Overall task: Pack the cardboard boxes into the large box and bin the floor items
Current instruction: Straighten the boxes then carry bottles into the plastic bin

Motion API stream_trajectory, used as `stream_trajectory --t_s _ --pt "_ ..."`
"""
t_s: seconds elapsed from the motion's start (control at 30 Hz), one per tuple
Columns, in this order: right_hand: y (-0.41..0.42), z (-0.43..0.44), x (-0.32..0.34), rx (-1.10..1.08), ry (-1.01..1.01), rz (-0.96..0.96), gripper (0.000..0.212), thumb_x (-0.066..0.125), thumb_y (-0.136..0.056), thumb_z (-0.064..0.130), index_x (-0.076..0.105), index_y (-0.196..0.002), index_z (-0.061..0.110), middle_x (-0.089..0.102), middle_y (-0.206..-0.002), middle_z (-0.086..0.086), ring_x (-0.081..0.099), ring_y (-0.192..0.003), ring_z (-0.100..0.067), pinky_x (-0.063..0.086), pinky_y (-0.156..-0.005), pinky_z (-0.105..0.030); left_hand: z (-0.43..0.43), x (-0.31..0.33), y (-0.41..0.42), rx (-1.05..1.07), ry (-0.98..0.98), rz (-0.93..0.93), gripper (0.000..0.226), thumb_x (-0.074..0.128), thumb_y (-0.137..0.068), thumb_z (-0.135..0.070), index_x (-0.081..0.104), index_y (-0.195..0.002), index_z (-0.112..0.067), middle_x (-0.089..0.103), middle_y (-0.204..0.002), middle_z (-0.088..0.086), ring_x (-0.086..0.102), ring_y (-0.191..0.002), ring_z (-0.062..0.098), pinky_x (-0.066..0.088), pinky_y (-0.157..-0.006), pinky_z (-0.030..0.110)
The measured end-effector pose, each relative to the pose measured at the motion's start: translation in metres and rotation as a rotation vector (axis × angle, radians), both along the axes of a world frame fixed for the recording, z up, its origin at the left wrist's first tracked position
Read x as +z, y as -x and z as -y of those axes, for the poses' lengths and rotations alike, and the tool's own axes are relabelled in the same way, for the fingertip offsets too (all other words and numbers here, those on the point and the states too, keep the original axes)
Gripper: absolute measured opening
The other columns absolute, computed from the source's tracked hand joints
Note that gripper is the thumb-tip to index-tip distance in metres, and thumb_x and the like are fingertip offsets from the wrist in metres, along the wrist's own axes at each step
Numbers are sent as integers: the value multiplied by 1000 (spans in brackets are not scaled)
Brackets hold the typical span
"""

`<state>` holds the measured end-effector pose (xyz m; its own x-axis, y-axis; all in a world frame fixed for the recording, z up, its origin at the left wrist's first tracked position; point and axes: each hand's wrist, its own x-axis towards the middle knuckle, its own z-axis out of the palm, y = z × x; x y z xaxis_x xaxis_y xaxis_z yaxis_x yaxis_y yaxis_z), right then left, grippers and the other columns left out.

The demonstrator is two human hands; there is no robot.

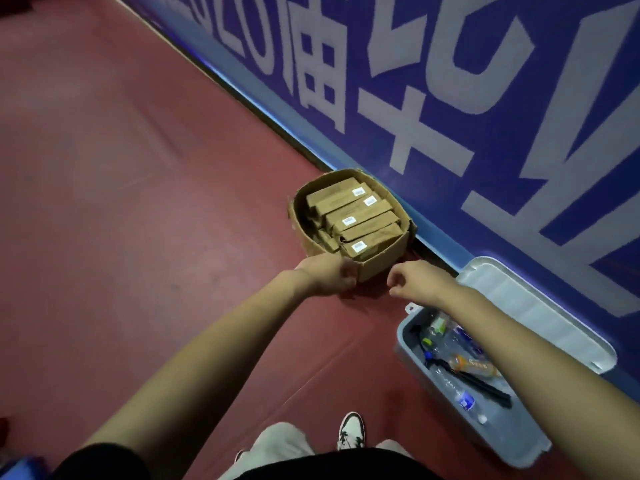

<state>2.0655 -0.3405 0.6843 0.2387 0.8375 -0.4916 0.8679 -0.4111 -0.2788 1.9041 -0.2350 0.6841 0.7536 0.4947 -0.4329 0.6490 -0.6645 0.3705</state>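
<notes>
1. Your left hand [329, 273] is curling its grip shut on the near-left corner of the large box [377, 263]; whether it's actually pinching the cardboard, can't tell.
2. Your right hand [415, 278] is hovering just beside the box's near-right corner, fingers curled together, clamped on nothing.
3. The large box is sitting on the red floor [138, 202] against the blue banner wall [519, 98]: brown corrugated, walls bulging outward.
4. Long flat cardboard boxes [349, 216] are lying packed inside, some showing white labels.
5. The grey plastic bin [485, 434] is standing open near you on the right, holding clear bottles [464, 398].
</notes>
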Motion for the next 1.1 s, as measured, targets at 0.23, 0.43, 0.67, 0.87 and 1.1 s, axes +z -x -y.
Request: stream_trajectory --t_s 0.23,0.43,0.67,0.87,1.1 --pt "136 -67 17 314 -17 75 18 60 -87 32 65 -104 26 64 -111 4 59 -106 -19 47 -83 -31 -20 12 155 288 29 39 27 51 -93 -27 62 -114 -16 65 -115 3 60 -103 20 47 -87 31" --pt "279 -101 18 514 -49 85 18 60 -87 30 66 -103 26 66 -113 3 60 -106 -20 48 -82 -31 -16 22 310 468 15 21 26 51 -92 -27 63 -114 -18 65 -117 3 59 -107 23 47 -90 31" --pt "436 -134 12 707 -62 102 22 59 -86 30 65 -107 28 64 -116 1 61 -105 -22 48 -82 -31 -4 25 482 726 -5 39 25 49 -92 -27 63 -111 -21 64 -116 -1 57 -105 20 44 -85 28" --pt "546 -167 2 917 -50 138 24 56 -87 31 64 -110 28 63 -119 2 60 -108 -21 47 -85 -30 3 13 596 923 4 7 25 50 -91 -28 63 -112 -22 63 -117 0 56 -105 21 44 -85 30" --pt "672 -242 -25 1118 -17 127 23 56 -87 30 64 -109 28 64 -118 0 60 -107 -22 47 -86 -31 -10 -15 705 1139 47 -14 24 51 -90 -25 64 -109 -19 64 -116 3 57 -108 22 47 -91 34"
